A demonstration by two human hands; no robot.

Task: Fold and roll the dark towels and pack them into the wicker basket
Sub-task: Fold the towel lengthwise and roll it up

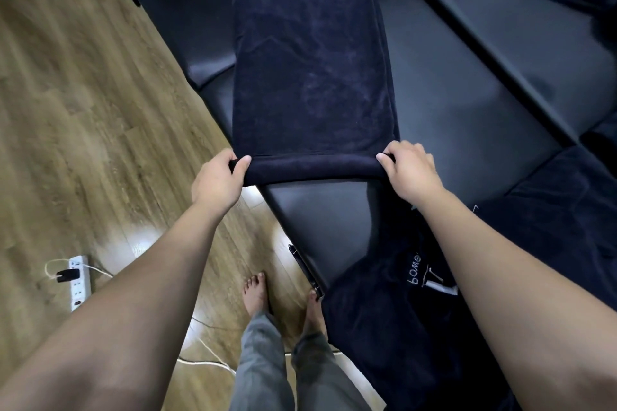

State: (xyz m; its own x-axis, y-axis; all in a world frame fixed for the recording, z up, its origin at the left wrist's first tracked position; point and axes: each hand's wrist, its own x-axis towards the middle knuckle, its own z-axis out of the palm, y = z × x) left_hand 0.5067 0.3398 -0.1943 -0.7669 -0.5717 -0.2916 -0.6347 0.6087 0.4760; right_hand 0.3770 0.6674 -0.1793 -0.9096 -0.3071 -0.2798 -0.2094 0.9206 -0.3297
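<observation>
A long folded dark navy terry towel (310,60) lies flat along the black leather sofa seat (467,117), its near end turned into a thin roll (310,168); the left hand (217,182) grips the roll's left end, fingers curled round it; the right hand (409,168) grips the right end likewise. A second dark towel with white lettering (394,310) drapes over the sofa edge, below the right forearm; a white power strip (79,280) lies on the wooden floor (83,110).

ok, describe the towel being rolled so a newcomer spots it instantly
On the black sofa lies a long dark towel, folded into a strip. Its near end is a tight roll, gripped by the left hand and right hand. The other dark towels lie loose, unrolled.
</observation>
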